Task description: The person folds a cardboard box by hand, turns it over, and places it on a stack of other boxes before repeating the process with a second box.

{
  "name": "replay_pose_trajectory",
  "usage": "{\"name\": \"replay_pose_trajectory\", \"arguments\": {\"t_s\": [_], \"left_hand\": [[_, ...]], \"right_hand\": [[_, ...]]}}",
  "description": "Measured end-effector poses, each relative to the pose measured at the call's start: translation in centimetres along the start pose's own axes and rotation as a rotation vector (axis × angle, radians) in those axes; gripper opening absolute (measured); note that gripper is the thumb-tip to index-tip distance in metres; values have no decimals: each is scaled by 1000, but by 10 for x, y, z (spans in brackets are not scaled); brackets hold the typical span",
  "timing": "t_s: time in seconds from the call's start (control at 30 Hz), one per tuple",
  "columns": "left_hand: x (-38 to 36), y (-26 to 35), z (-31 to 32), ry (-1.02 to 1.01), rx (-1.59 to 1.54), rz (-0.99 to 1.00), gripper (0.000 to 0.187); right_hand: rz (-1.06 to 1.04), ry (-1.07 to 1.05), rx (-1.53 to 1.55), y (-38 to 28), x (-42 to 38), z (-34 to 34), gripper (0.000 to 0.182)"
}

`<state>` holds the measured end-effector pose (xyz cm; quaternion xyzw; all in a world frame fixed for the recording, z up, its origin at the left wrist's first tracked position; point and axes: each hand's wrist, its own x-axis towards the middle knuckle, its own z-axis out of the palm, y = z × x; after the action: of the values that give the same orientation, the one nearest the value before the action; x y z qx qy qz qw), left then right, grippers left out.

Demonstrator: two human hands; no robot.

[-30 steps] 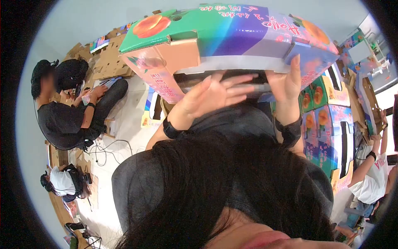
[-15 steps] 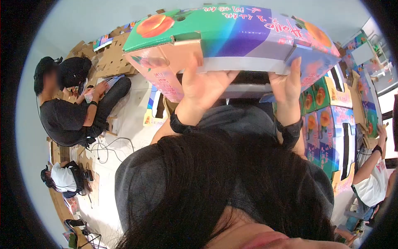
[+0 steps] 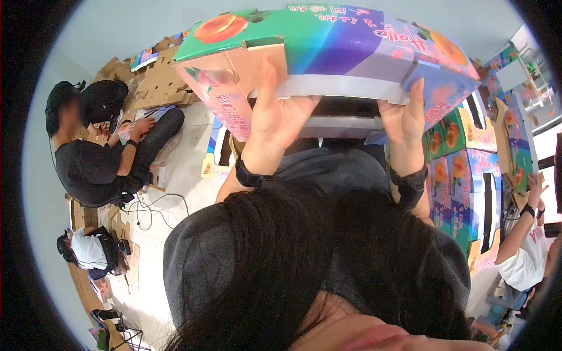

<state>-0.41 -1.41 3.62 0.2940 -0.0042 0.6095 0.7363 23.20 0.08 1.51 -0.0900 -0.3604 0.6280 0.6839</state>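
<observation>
In front of my chest, a printed cardboard fruit box (image 3: 345, 52) in green, blue and pink carries peach pictures and upside-down lettering. Its dark opening faces me. My left hand (image 3: 275, 120) grips the near edge, thumb up against the tan corner flap (image 3: 257, 67) and fingers in the opening. Toward the other end of that edge, my right hand (image 3: 404, 117) holds the box too, its thumb on the bluish corner flap (image 3: 424, 82). Its fingertips are partly hidden by the rim.
Stacked printed boxes (image 3: 462, 187) stand to my right. Another box (image 3: 219, 146) is at left. Flattened cardboard (image 3: 158, 76) lies beyond a seated person in black (image 3: 93, 164). Cables (image 3: 152, 210) cross the floor. A person in white (image 3: 524, 257) works at far right.
My left hand has shifted slightly on the edge, its thumb now higher on the tan flap. The right hand and box stay nearly still. The person at right moved an arm slightly.
</observation>
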Motion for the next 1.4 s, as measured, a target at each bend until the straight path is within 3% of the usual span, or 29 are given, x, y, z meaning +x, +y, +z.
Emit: {"name": "replay_pose_trajectory", "arguments": {"t_s": [0.2, 0.3, 0.4, 0.53, 0.63, 0.73, 0.77, 0.87, 0.9, 1.0, 1.07, 1.17, 1.27, 1.3, 1.4], "left_hand": [[3, 1, -4, -9, -21, 13, 70], [17, 4, 7, 187, 45, 47, 75], [35, 8, 7, 97, 68, 24, 73], [57, 3, -1, 66, 101, 36, 71], [71, 0, -8, 72, 121, 50, 73], [84, -2, -11, 114, 87, 46, 71], [87, -2, -11, 109, 73, 27, 70], [94, 0, -10, 111, -9, 11, 72], [98, 3, -12, 76, -111, 2, 75], [89, 1, -9, 14, -235, -23, 90], [75, 1, -4, -3, -461, -101, 92], [58, 7, 17, 403, -476, -243, 91], [37, 6, 17, 195, -322, -313, 90], [32, 9, 20, 17, -267, -356, 75], [21, 27, 0, -334, 619, -174, 62]], "right_hand": [[20, -47, 85, -2, -2, 13, 45], [117, -186, -112, 2, -2, 20, 43], [209, -84, -63, -1, -8, 36, 43], [434, -18, 295, -10, -6, 40, 45], [545, -49, 263, -7, -8, 46, 50], [379, -285, -146, -4, -16, 46, 61], [397, -274, -414, -12, -19, 50, 64], [-222, -617, -1586, -24, -27, 51, 74], [-334, -618, -1824, -23, -30, 56, 91], [-283, -524, -2129, -4, -38, 46, 94], [-342, -529, -2191, 3, -31, 37, 101], [-426, -507, -2076, 10, -11, 15, 100], [-402, -503, -1999, 0, 2, 9, 95], [-430, -528, -1963, 1, 4, 7, 94], [-369, -527, -1948, 5, -1, 10, 95]]}}
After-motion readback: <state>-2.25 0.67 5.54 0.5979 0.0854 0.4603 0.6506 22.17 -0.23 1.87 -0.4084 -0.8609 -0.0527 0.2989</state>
